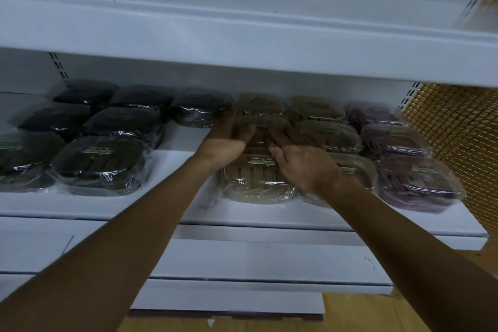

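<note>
Both my arms reach onto a white shelf (175, 205) stocked with plastic-wrapped dish-like packs. My left hand (229, 137) lies against the left side of a tan pack (258, 127) in the middle row, fingers straight along its edge. My right hand (299, 162) rests over the right part of the front tan pack (256, 180), fingers extended toward the pack behind. Whether either hand grips is blurred.
Black packs (99, 162) fill the shelf's left side, more tan packs (331, 135) sit right of my hands, and purple packs (415, 183) lie at the far right. Another white shelf (242, 43) overhangs above. A gold mesh panel (463, 143) stands to the right.
</note>
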`<state>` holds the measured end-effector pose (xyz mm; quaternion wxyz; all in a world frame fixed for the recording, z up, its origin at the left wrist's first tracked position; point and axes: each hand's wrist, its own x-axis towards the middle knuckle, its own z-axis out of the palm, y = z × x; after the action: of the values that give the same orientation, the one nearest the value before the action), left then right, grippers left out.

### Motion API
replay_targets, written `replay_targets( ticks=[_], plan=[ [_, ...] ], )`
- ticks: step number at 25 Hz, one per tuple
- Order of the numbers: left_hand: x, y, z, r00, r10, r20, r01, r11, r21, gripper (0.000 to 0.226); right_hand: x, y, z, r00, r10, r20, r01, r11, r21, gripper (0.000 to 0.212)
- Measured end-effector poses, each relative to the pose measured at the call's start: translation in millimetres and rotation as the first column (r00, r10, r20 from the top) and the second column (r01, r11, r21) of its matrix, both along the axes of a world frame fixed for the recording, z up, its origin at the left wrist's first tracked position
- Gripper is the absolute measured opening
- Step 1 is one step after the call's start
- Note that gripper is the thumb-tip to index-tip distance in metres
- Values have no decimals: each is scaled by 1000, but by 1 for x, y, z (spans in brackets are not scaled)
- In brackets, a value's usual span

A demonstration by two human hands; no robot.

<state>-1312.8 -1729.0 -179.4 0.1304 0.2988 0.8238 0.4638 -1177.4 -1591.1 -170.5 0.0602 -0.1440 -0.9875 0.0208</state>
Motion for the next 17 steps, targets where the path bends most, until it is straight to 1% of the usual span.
replay_targets(
  ticks=[2,3,4,6,8,11,13,15,17],
  plan=[
    [-15,11,7,990,-120,-69,113,989,-97,82,-1,1,-2,1000,10,6,-10,1000,16,48],
    [-21,17,6,983,-160,-93,145,978,-152,86,-1,1,-2,1000,11,3,-11,999,31,49],
    [-23,20,7,978,-181,-102,157,966,-206,85,-1,1,-2,1000,6,-9,-5,999,46,51],
    [-22,26,6,980,-169,-108,133,950,-284,74,-2,0,-3,1000,-2,-18,3,998,69,52],
    [-23,30,3,981,-137,-137,94,955,-280,66,-2,0,-3,1000,-3,-7,3,999,41,47],
    [-24,33,3,981,-124,-149,76,952,-298,68,-2,-2,0,1000,-12,-13,12,1000,-6,48],
    [-25,35,3,979,-118,-168,63,951,-302,70,-4,-4,-1,999,-20,-25,20,1000,-1,49],
    [-28,37,2,976,-112,-189,49,950,-309,69,-5,-6,-4,999,-19,-44,21,999,38,54],
    [-31,38,0,978,-107,-179,45,946,-320,66,-6,-7,-5,998,-1,-57,4,998,55,68]
  ],
)
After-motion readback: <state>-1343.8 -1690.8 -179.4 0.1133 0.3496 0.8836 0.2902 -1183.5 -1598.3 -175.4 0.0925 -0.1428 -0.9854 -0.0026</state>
